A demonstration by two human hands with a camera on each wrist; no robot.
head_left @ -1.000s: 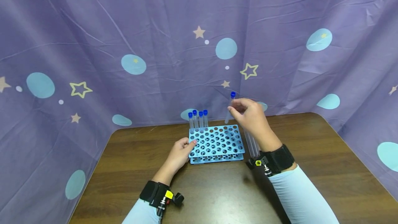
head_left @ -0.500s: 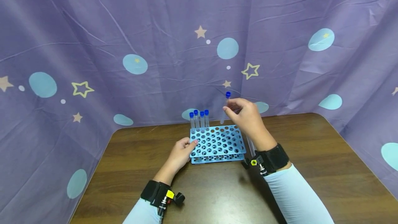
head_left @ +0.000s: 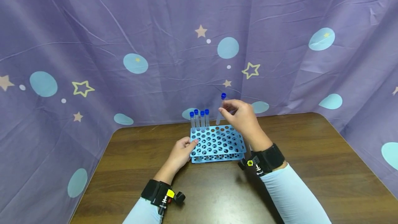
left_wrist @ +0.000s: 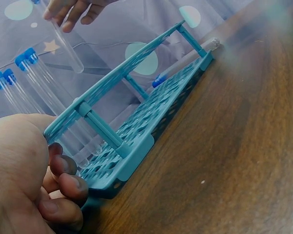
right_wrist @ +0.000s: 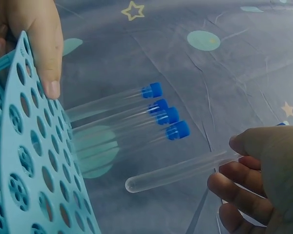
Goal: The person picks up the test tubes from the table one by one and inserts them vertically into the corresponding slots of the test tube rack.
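My left hand (head_left: 180,153) grips the left end of the rack (head_left: 217,144), my right (head_left: 244,115) pinches a tube (right_wrist: 180,170) near its blue cap — hands apart, tube slightly tilted, bottom end clear of the rack near its back edge. Four capped tubes (head_left: 202,122) stand in the back left corner. Rack's on the table (head_left: 136,158) — loose tube (left_wrist: 185,62) lying by its right end.

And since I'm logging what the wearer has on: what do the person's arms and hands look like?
Light blue sleeves run down to wide black wrist straps, each carrying a small black camera and a yellow marking. The left hand and right hand are bare, without gloves.
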